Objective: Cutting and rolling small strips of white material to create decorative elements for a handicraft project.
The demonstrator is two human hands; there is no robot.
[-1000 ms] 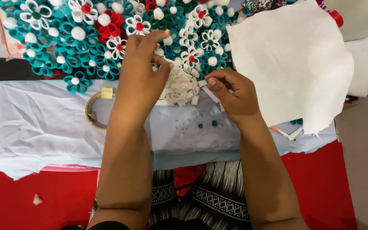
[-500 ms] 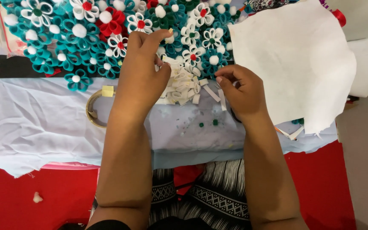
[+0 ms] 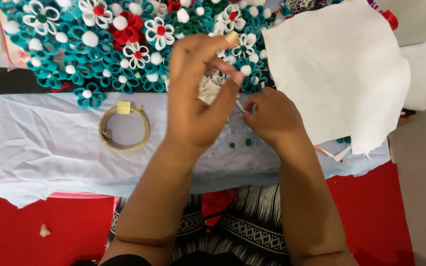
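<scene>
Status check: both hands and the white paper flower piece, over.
Left hand lifted, fingers spread, holding nothing visible. Right hand pinching a white paper strip beside the white paper flower. Tape ring lies apart to the left; nothing blocking.

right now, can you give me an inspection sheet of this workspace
surface: pale blue cloth, creased, over a red floor covering.
job's things: panel of teal, white and red paper flowers; white paper strip at the right fingertips.
clutter: tape ring, large white sheet, small green bits, loose strips.
hands: left hand raised above the flowers, fingers spread, holding nothing visible; right hand low, pinching the strip.
cables: nothing seen.
surroundings: patterned clothing on the lap, bare floor at right.
</scene>
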